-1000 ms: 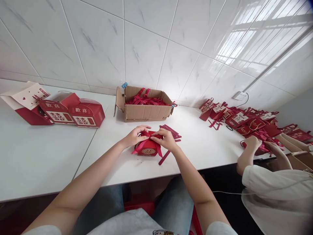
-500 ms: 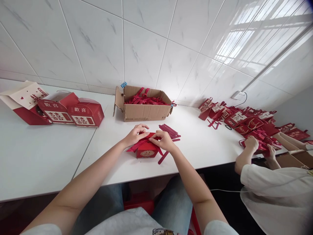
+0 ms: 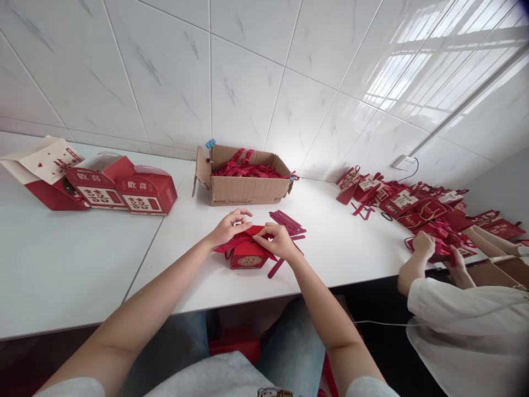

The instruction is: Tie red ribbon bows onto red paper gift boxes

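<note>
A small red gift box [image 3: 249, 259] with a round gold emblem on its front stands on the white table before me. A dark red ribbon [image 3: 233, 243] lies across its top, its tails hanging at both sides. My left hand [image 3: 232, 227] pinches the ribbon at the upper left of the box, the other fingers raised. At the upper right, my right hand [image 3: 275, 238] pinches the ribbon between thumb and forefinger. The exact knot or loop is partly hidden by my fingers. Several flat dark red strips [image 3: 288, 222] lie right behind the box.
An open cardboard box [image 3: 248, 192] of red ribbons stands behind my hands. Red and white gift boxes [image 3: 142, 193] sit at the left. Toward the right, many finished-looking red boxes [image 3: 403, 201] are piled, and a co-worker's hands [image 3: 425, 243] handle one at the table's edge.
Both hands keep their hold near the top of the box with barely any movement. The ribbon's right tail now lies higher and more sideways.
</note>
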Motion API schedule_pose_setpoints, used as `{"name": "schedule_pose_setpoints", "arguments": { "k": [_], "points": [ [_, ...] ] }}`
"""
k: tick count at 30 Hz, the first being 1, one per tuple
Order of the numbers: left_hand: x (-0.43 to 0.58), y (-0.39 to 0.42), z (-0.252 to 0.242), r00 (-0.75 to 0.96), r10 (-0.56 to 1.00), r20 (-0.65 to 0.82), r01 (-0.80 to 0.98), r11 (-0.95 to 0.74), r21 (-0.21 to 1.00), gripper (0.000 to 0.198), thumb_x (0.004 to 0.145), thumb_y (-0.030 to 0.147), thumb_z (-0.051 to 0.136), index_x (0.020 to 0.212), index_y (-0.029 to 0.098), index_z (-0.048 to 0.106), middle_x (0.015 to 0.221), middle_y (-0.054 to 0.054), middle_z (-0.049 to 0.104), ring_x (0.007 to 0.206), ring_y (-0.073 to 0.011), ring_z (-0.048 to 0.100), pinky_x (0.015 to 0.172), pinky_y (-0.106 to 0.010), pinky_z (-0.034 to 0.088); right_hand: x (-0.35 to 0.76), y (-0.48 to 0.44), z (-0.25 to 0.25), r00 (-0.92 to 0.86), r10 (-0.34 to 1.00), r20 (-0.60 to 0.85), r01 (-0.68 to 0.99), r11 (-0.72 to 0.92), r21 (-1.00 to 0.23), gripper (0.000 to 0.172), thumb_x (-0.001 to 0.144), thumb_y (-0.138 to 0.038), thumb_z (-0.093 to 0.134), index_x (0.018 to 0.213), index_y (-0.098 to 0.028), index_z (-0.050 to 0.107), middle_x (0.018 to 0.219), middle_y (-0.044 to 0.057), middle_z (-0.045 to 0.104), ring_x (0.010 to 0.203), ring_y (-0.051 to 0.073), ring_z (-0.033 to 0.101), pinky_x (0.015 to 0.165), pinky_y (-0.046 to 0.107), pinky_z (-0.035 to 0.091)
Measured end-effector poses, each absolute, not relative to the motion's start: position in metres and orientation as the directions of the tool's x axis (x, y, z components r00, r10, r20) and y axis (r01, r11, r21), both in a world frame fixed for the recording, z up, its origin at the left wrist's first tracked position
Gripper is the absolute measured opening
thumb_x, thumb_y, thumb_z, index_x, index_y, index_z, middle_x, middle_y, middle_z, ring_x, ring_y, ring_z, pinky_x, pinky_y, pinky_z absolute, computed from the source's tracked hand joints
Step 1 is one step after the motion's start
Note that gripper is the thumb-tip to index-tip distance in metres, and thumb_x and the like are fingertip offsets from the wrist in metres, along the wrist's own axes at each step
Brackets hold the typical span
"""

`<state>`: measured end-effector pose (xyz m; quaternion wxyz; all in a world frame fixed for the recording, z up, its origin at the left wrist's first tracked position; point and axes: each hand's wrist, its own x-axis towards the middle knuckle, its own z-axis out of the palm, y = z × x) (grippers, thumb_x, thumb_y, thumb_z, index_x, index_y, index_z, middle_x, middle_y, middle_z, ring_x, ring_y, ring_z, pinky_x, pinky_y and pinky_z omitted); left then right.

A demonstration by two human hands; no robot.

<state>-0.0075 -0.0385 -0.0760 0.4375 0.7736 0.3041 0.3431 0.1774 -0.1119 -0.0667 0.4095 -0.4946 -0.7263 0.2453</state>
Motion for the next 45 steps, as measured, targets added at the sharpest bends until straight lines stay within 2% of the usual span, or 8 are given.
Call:
{"name": "schedule_pose_setpoints", "arguments": {
  "k": [5,9,15,20,27,35,41,45],
  "points": [
    [-0.008,-0.035,-0.08,0.533,0.798,0.28,0.285,-0.482,0.829,0.041,0.077,0.053,0.058,0.057,0.019,0.048,0.109,-0.006,0.055,0.116,-0.0264,0.043,0.106,-0.046,0.03,0.178,-0.115,-0.069,-0.178,0.913,0.366,0.512,0.404,-0.758,0.016,0.08,-0.029,0.064,0.069,-0.018,0.069,0.065,0.001,0.056,0.057,0.01,0.047,0.055,0.026,0.038],
    [-0.009,-0.034,-0.081,0.531,0.802,0.273,0.289,-0.475,0.832,0.04,0.077,0.056,0.058,0.061,0.02,0.052,0.111,-0.006,0.055,0.116,-0.0256,0.045,0.108,-0.046,0.031,0.179,-0.116,-0.07,-0.159,0.916,0.368,0.519,0.395,-0.758,0.018,0.081,-0.033,0.064,0.071,-0.019,0.07,0.065,0.001,0.055,0.057,0.011,0.046,0.056,0.026,0.038],
    [-0.019,-0.038,-0.061,0.539,0.806,0.246,0.235,-0.424,0.875,0.031,0.081,0.05,0.057,0.098,0.025,0.064,0.124,-0.005,0.058,0.123,-0.0268,0.046,0.108,-0.048,0.03,0.188,-0.119,-0.07,-0.089,0.929,0.358,0.398,0.363,-0.843,0.025,0.083,-0.043,0.062,0.085,-0.02,0.072,0.067,0.001,0.055,0.062,0.012,0.048,0.059,0.028,0.042],
    [-0.02,-0.052,-0.043,0.587,0.744,0.319,0.344,-0.586,0.734,0.022,0.08,0.046,0.06,0.082,0.027,0.071,0.128,-0.003,0.056,0.127,-0.0299,0.037,0.11,-0.052,0.023,0.197,-0.118,-0.064,-0.037,0.973,0.228,0.18,0.231,-0.956,0.035,0.08,-0.051,0.062,0.093,-0.019,0.067,0.062,-0.002,0.049,0.053,0.009,0.044,0.043,0.023,0.038],
    [0.003,-0.077,-0.046,0.626,0.691,0.362,0.455,-0.7,0.55,0.019,0.075,0.043,0.065,0.076,0.025,0.071,0.119,-0.004,0.062,0.119,-0.0332,0.041,0.102,-0.056,0.03,0.193,-0.108,-0.057,-0.045,0.972,0.232,0.168,0.236,-0.957,0.035,0.078,-0.052,0.064,0.087,-0.018,0.066,0.063,-0.002,0.051,0.052,0.008,0.043,0.04,0.021,0.035],
    [0.001,-0.068,-0.062,0.565,0.75,0.343,0.399,-0.613,0.682,0.02,0.073,0.045,0.066,0.073,0.026,0.071,0.111,-0.003,0.066,0.114,-0.0308,0.045,0.102,-0.051,0.035,0.193,-0.104,-0.061,-0.179,0.956,0.231,0.215,0.267,-0.939,0.033,0.08,-0.049,0.063,0.085,-0.017,0.066,0.065,-0.001,0.057,0.052,0.008,0.043,0.045,0.022,0.035],
    [0.0,-0.067,-0.063,0.585,0.762,0.278,0.407,-0.573,0.711,0.019,0.07,0.045,0.069,0.067,0.027,0.072,0.114,-0.003,0.064,0.121,-0.0322,0.04,0.105,-0.053,0.031,0.187,-0.101,-0.065,-0.125,0.973,0.195,0.184,0.216,-0.959,0.033,0.077,-0.049,0.066,0.089,-0.018,0.064,0.048,-0.01,0.035,0.042,0.005,0.028,0.04,0.021,0.022],
    [0.0,-0.068,-0.064,0.604,0.762,0.234,0.403,-0.545,0.735,0.015,0.07,0.041,0.07,0.066,0.026,0.071,0.116,-0.003,0.063,0.124,-0.0325,0.036,0.107,-0.054,0.03,0.183,-0.093,-0.069,-0.064,0.979,0.194,0.066,0.198,-0.978,0.033,0.072,-0.045,0.071,0.088,-0.018,0.06,0.047,-0.012,0.031,0.042,0.005,0.024,0.042,0.021,0.022]
  ]
}}
